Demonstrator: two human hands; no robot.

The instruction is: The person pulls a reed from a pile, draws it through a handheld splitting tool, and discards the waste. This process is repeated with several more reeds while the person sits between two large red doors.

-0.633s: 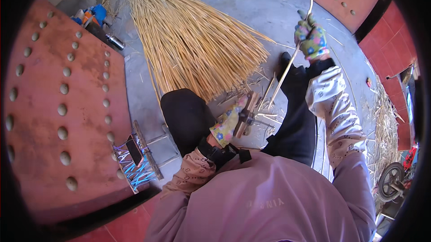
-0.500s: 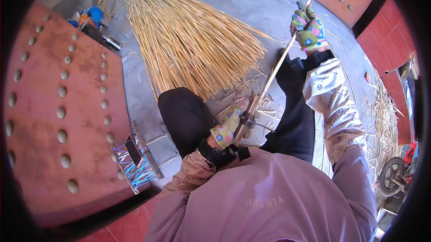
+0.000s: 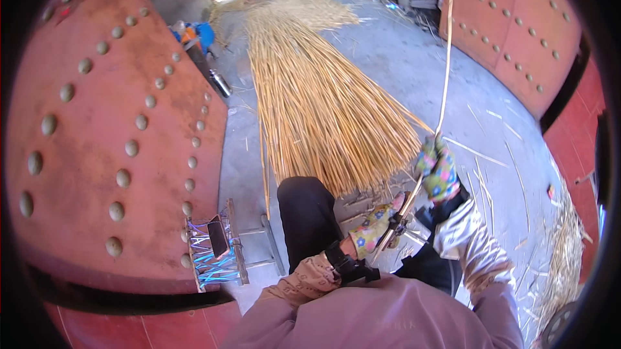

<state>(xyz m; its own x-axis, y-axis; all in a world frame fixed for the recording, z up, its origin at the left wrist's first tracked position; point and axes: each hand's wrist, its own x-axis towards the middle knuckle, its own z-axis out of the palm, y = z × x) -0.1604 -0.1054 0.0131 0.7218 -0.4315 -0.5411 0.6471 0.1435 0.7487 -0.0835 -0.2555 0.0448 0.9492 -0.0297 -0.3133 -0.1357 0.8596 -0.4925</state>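
A long pale reed runs from the far right down toward my lap. My right hand, in a flowered glove, is closed around this reed. Just below it, my left hand, in a similar glove, grips a small wooden tool with a dark metal crosspiece. The reed's near end meets this tool; whether it passes through I cannot make out. Beyond my knee lies a large fanned bundle of tan reeds on the floor, its cut ends toward me.
Studded red doors stand at the left and the right. A low stool with woven cords bears a phone. A metal flask lies by the left door. Peelings are heaped at the right.
My right hand has come down along the reed's line, much closer to my left hand. The view has tilted up, showing more of the floor beyond. My left hand still grips the tool.
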